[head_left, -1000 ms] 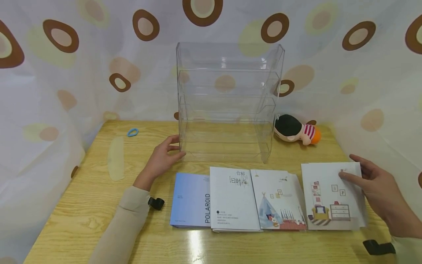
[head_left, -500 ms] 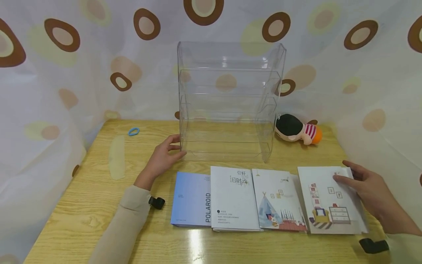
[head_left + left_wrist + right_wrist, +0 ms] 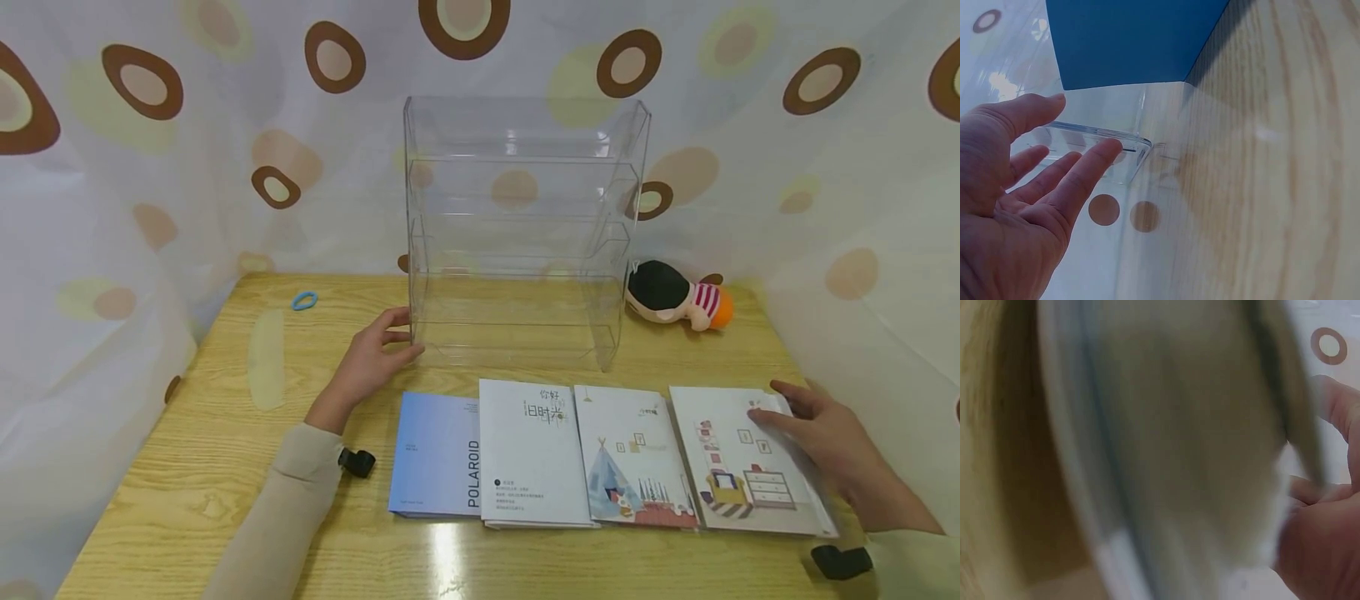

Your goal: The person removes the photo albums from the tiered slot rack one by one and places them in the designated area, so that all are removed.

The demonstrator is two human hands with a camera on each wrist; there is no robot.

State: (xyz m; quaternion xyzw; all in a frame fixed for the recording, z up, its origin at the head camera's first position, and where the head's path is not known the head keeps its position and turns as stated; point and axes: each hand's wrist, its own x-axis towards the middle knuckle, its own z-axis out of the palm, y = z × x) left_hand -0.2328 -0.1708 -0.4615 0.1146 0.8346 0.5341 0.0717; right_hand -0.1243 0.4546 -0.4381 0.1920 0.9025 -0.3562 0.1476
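A clear tiered acrylic rack (image 3: pixel 517 242) stands upright at the back of the table. My left hand (image 3: pixel 367 358) touches its lower left side, thumb and fingers extended and spread in the left wrist view. My right hand (image 3: pixel 832 433) holds the right edge of a white book (image 3: pixel 750 492) with an armchair drawing, thumb on the cover; its page edges (image 3: pixel 1179 456) are blurred in the right wrist view. Left of it lie a white book with a tent drawing (image 3: pixel 622 425), a white book with Chinese lettering (image 3: pixel 525 467) and a blue POLAROID book (image 3: pixel 435 458).
A plush doll (image 3: pixel 675 296) lies right of the rack. A small blue ring (image 3: pixel 303 301) and a pale tape-like strip (image 3: pixel 266 358) are on the left of the wooden table (image 3: pixel 180 475). Patterned cloth (image 3: pixel 165 192) encloses the back and sides.
The right hand has moved left and nearer to me with the armchair book, which now tilts slightly beside the tent book. My left hand stays at the rack.
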